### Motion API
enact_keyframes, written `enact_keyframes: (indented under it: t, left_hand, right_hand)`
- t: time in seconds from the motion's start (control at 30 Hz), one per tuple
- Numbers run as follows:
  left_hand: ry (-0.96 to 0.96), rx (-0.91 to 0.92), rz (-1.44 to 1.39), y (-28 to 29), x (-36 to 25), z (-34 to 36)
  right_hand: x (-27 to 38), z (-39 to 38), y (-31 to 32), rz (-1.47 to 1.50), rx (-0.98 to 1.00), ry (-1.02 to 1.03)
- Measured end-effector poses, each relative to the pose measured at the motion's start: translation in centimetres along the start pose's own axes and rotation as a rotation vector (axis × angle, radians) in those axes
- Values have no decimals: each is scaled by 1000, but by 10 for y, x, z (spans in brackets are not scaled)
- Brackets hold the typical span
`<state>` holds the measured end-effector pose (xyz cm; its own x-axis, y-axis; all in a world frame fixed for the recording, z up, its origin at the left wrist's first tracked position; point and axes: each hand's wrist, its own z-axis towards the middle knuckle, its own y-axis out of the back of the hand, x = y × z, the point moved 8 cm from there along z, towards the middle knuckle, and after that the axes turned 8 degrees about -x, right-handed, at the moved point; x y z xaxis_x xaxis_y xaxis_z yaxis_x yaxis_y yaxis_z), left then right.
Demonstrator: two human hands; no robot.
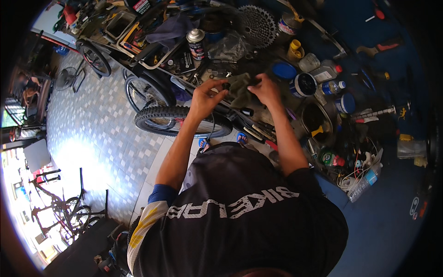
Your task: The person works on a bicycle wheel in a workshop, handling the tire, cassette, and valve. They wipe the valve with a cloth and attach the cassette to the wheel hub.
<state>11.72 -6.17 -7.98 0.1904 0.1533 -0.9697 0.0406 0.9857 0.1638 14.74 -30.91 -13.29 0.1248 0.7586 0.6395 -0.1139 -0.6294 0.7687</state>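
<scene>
My left hand [204,98] is closed, with a small dark ring-like part [226,86] pinched between thumb and fingertips. A greenish-grey rag [241,93] lies between my hands over the cluttered workbench. At the rag's right edge, the fingers of my right hand [266,91] are drawn together and pinch the cloth. Just below the rag, the black end of a tool or tube [247,111] shows. The exact kind of the small part cannot be made out.
Right of my hands stand an open tub [303,85], a blue lid [284,70] and a grey bottle [326,70]. A spray can [196,45] and a large cassette [257,27] are farther back. Left below the bench, a bicycle tyre [159,121] stands over the tiled floor [101,120].
</scene>
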Motion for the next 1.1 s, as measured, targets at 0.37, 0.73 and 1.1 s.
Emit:
enact_keyframes:
  t: [0.37, 0.73, 1.1]
  left_hand:
    - [143, -407, 36, 121, 17, -71]
    - [70, -874, -57, 235, -2, -154]
    - [-194, -880, 100, 255, -94, -109]
  right_hand:
    - [221, 32, 27, -28, -255, 778]
    - [362, 151, -127, -612, -243, 956]
    - [414, 61, 8, 1535, 805, 229]
